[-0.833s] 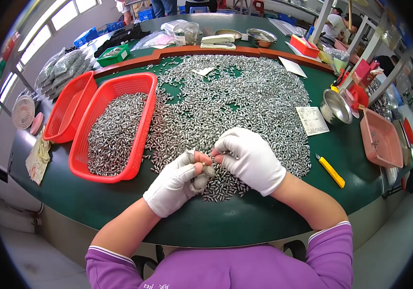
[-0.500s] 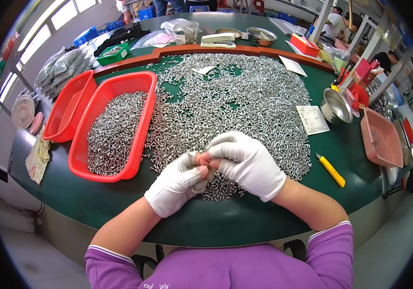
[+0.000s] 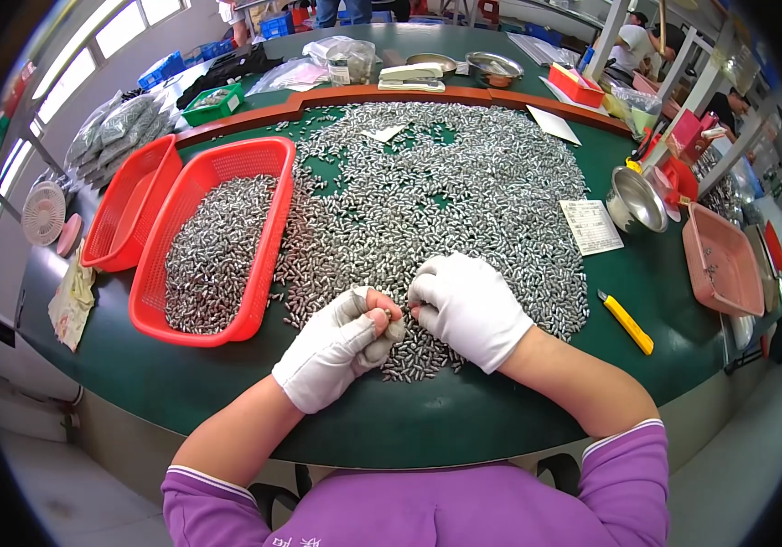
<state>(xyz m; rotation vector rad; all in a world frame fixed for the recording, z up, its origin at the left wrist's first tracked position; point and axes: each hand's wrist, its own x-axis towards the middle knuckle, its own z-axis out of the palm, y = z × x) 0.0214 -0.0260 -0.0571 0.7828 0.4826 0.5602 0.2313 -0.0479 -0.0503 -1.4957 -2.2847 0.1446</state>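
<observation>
While the left hand (image 3: 331, 346) sits just above the near edge of the pile, its bare thumb and index tips are drawn close together; can't tell if a part is pinched between them. Right hand (image 3: 473, 305) is just beside it, fingers curled down toward the parts; tips mostly hidden, so grip can't be told. White gloves on both.

Small silver metal parts (image 3: 445, 210) lie loose under and beyond the hands, spread wide over the green worktop (image 3: 409, 424). More of them heap in a red basket (image 3: 269, 260) left of the pile; a second red basket (image 3: 135, 196) is just beside that one, farther left.

Right of the pile: yellow cutter (image 3: 628, 325), printed slip (image 3: 591, 227), metal bowl (image 3: 637, 201) tilted, then pink tray (image 3: 726, 273) with a few bits inside. White card (image 3: 554, 126) at the pile's far right corner. Reddish-brown strip (image 3: 318, 98) runs along the far side; stapler (image 3: 412, 77) and green bin (image 3: 214, 106) beyond it. Stacked clear bags (image 3: 122, 128) far left.
</observation>
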